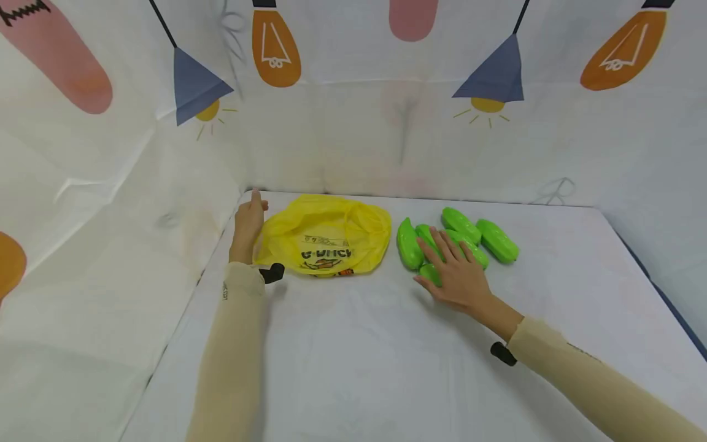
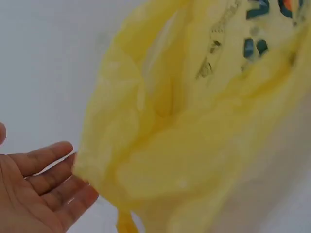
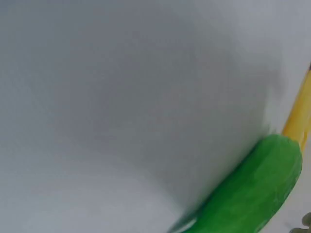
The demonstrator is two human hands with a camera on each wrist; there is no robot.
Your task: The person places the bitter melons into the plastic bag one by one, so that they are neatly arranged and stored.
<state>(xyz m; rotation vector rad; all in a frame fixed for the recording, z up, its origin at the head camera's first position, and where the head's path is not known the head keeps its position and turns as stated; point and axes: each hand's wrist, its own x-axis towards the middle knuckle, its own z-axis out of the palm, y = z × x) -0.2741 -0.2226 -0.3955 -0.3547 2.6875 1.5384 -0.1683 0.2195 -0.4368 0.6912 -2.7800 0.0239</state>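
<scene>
A crumpled yellow plastic bag (image 1: 359,242) with dark print lies at the back left, its mouth spread. My left hand (image 1: 248,224) is at the bag's left edge; in the left wrist view its fingers (image 2: 53,179) are loosely extended, fingertips right at the yellow film. My right hand (image 1: 458,279) lies palm down over several bright green plastic-looking cucumbers, fingers spread across them and partly hiding them. One cucumber (image 1: 409,244) shows to the left of that hand, another (image 1: 497,240) beyond it on the right. The right wrist view catches one rounded cucumber end (image 3: 257,184).
The white-covered table (image 1: 342,356) meets a printed cloth wall (image 1: 342,141) behind it, and another cloth side (image 1: 110,258) rises along the left edge. A dark strap end (image 1: 272,273) sticks out at the left wrist, and one (image 1: 503,354) at the right.
</scene>
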